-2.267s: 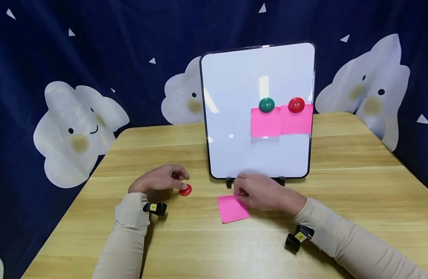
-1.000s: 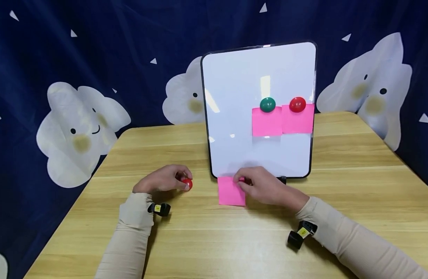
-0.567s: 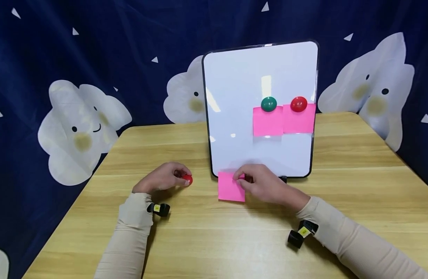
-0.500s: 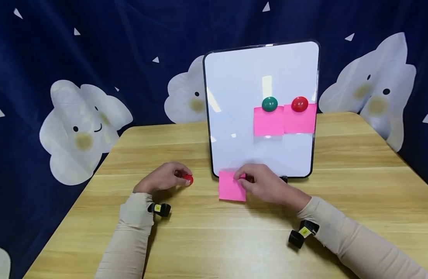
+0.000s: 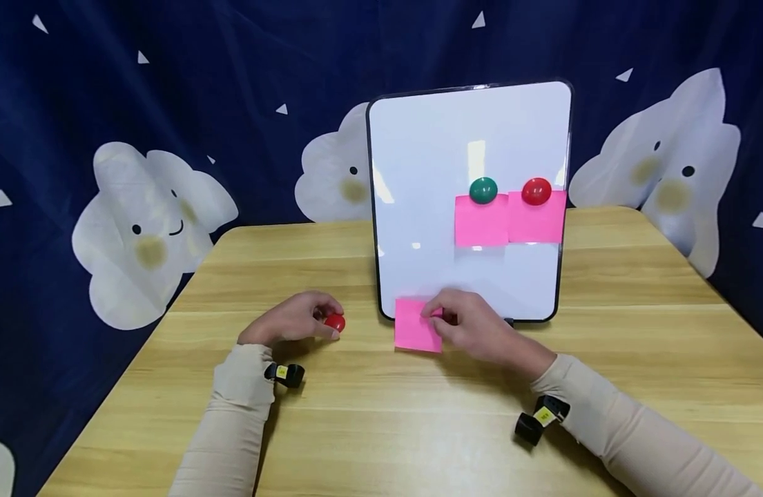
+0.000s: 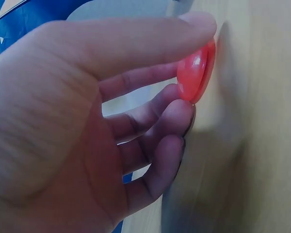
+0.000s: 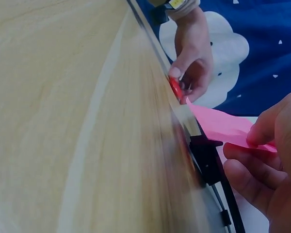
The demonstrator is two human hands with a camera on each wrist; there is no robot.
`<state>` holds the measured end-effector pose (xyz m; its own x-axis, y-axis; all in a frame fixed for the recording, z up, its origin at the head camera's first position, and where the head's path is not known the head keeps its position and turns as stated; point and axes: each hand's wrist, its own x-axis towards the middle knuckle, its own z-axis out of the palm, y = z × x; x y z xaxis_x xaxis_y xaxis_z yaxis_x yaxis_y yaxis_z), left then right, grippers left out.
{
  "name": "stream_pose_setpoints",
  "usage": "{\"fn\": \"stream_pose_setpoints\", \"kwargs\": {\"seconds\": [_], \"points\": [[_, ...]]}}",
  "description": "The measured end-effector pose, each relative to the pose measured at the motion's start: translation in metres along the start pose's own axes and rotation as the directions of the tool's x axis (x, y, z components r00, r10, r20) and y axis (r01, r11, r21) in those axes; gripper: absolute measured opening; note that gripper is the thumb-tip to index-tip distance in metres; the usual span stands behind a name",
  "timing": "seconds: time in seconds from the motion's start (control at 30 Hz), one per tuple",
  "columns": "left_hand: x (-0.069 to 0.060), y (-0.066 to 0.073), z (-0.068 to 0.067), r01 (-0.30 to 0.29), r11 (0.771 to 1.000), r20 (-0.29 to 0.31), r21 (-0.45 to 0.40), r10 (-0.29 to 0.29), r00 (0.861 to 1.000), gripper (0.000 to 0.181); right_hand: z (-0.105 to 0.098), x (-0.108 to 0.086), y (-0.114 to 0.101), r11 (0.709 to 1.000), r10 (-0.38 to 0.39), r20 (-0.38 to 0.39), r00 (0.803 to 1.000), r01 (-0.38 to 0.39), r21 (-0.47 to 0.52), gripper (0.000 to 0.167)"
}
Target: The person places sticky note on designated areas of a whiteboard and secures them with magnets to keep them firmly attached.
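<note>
My left hand (image 5: 294, 318) pinches a round red magnet (image 5: 335, 322) between thumb and fingers, low over the table left of the whiteboard. In the left wrist view the domed magnet (image 6: 194, 73) sits under the thumb tip. My right hand (image 5: 471, 324) pinches a pink sticky note (image 5: 413, 326) by its right side, in front of the board's lower left corner. The right wrist view shows the note (image 7: 220, 127) raised off the table. On the whiteboard (image 5: 418, 159) hang two more pink notes (image 5: 480, 222), one beneath a green magnet (image 5: 483, 190), the other beneath a red magnet (image 5: 536, 191).
The whiteboard stands upright on black feet (image 7: 206, 158), one of them partly hidden by my right hand in the head view. Under everything lies a wooden table (image 5: 356, 428). A dark blue curtain (image 5: 232, 69) with cloud figures hangs behind.
My right hand has lifted the pink note from the table up to the board's lower edge. The left hand has taken hold of the red magnet, shifting it slightly away from me.
</note>
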<state>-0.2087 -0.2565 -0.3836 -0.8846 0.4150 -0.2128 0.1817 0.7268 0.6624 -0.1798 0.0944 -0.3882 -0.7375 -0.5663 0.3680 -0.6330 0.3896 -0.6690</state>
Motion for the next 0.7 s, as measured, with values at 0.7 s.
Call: {"fn": "stream_pose_setpoints", "kwargs": {"seconds": [0.7], "points": [[0.002,0.001,0.002,-0.033,0.999,0.001,-0.005,0.033,0.999,0.030,-0.036,0.019,-0.011,0.997,-0.012,-0.161,0.987,0.001,-0.073,0.023]]}}
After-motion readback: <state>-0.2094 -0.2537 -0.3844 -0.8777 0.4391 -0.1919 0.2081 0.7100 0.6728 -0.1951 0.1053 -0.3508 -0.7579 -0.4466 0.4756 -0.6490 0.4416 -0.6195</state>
